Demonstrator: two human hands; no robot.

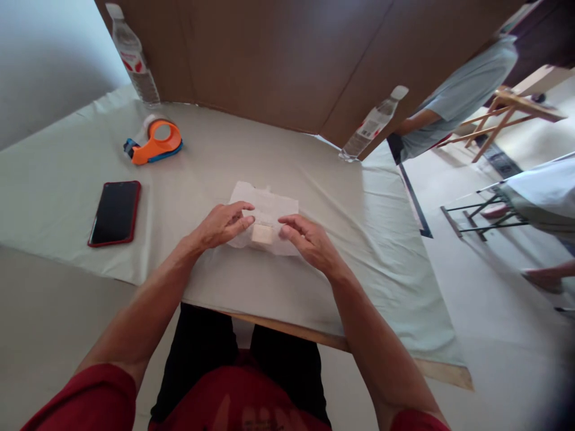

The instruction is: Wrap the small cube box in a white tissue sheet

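A small pale beige block (262, 234) lies on a spread sheet of thin white paper (274, 205) near the table's front edge. What the block is made of I cannot tell. My left hand (224, 224) hovers at the sheet's left side, its thumb and fingers apart and the thumb tip close to the block. On the other side, my right hand (308, 238) is over the sheet's right part, fingers curved and parted from the thumb. Neither hand holds anything.
To the left are a phone (115, 213) in a red case and an orange tape dispenser (159, 141). Water bottles (135, 63) (372, 127) stand against a tall brown cardboard panel (269, 60). Beyond it at right are a person's sleeve (467, 84), another seated person and a wooden stool (503, 114).
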